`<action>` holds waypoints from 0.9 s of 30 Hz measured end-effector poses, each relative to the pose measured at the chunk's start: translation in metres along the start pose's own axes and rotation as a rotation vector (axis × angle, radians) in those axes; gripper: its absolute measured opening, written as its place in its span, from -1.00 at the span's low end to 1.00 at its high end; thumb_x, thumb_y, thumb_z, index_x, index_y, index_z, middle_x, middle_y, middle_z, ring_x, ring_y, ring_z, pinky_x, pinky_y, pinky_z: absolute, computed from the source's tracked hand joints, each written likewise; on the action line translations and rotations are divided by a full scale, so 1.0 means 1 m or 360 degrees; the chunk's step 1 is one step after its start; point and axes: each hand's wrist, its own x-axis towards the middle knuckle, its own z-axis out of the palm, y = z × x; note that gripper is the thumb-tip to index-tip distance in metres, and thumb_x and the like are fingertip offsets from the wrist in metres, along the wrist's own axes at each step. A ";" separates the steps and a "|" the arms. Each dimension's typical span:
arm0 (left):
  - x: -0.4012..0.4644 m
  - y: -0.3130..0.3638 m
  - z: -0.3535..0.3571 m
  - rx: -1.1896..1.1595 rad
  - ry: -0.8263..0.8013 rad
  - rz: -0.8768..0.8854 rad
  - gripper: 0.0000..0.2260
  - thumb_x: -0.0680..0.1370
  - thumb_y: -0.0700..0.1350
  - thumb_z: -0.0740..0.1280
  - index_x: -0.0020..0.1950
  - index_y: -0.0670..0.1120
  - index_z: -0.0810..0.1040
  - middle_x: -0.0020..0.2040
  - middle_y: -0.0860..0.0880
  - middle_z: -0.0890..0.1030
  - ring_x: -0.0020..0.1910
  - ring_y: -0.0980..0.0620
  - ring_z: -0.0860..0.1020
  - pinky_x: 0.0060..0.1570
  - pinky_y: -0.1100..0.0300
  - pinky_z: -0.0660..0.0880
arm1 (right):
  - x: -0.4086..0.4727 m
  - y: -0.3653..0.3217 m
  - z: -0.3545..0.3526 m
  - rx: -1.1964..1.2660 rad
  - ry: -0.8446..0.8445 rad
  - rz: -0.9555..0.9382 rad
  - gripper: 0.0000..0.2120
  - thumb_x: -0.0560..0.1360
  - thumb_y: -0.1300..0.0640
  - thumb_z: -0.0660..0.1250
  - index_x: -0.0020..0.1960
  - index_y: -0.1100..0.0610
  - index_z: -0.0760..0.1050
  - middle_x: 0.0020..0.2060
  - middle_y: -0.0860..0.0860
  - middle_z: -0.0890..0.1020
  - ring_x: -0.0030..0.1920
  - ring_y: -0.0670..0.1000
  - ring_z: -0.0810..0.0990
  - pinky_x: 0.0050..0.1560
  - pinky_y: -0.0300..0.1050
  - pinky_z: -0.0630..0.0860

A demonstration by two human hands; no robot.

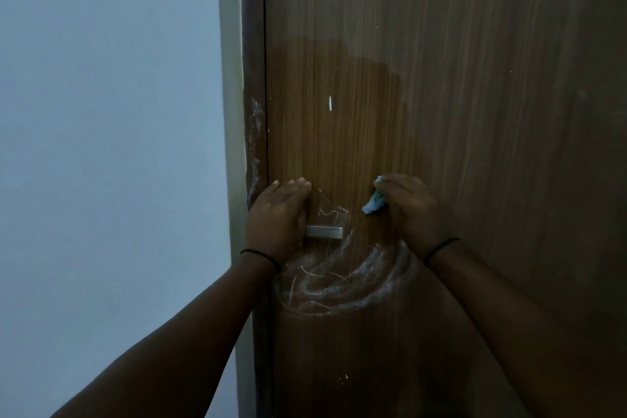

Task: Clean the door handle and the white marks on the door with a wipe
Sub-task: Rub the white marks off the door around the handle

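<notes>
- The wooden door (pixel 458 112) fills the centre and right of the frame, its grain running up and down; its left edge meets the door frame (pixel 252 78), with a pale wall (pixel 108 146) beyond at the left.
- The metal door handle (pixel 327 232) sits low and left of centre, its long axis level, its free end pointing to the right.
- The left hand (pixel 278 210) lies over the handle's left end, fingers straight and pressed flat on the door, pointing up; its grip is apart and holds nothing.
- The right hand (pixel 409 210), to the right of the handle, has its grip clamped on a crumpled pale blue wipe (pixel 373 204), which sticks out toward the left, against the door.
- White marks (pixel 342 292) swirl in arcs below the handle and between the wrists; more smear the door frame at left.
- A small white fleck (pixel 330 103) stands upright above the handle.
- Each wrist bears a thin black band (pixel 441 245).
</notes>
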 end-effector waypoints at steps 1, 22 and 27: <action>-0.001 0.003 0.002 -0.0013 0.0130 0.0096 -0.73 0.51 -0.23 0.34 0.21 -0.20 0.59 0.14 -0.17 0.64 0.14 -0.14 0.60 0.23 -0.05 0.43 | 0.005 -0.005 0.002 0.0036 -0.0002 0.0050 -0.79 0.52 0.34 0.28 0.10 0.32 0.60 0.04 0.23 0.64 0.05 0.22 0.62 0.07 0.10 0.58; 0.043 0.049 0.037 -0.0049 0.0062 0.0112 -0.90 0.54 -0.18 0.38 -0.06 -0.21 0.62 -0.22 -0.14 0.56 -0.30 -0.06 0.52 -0.40 0.08 0.47 | 0.045 0.015 -0.010 -0.0243 0.0310 0.0152 -0.66 0.56 0.16 0.20 0.31 0.14 0.50 0.38 0.13 0.46 0.42 0.14 0.38 0.40 0.21 0.31; 0.041 0.055 0.040 -0.0153 0.0192 0.0038 -0.78 0.50 -0.13 0.33 0.09 -0.18 0.62 -0.23 -0.09 0.57 -0.37 0.05 0.50 -0.44 0.21 0.37 | 0.047 0.060 0.002 -0.0741 0.0015 0.0249 -0.43 0.65 -0.10 0.02 0.60 -0.03 -0.07 0.60 0.01 -0.03 0.58 0.08 -0.13 0.51 0.31 -0.12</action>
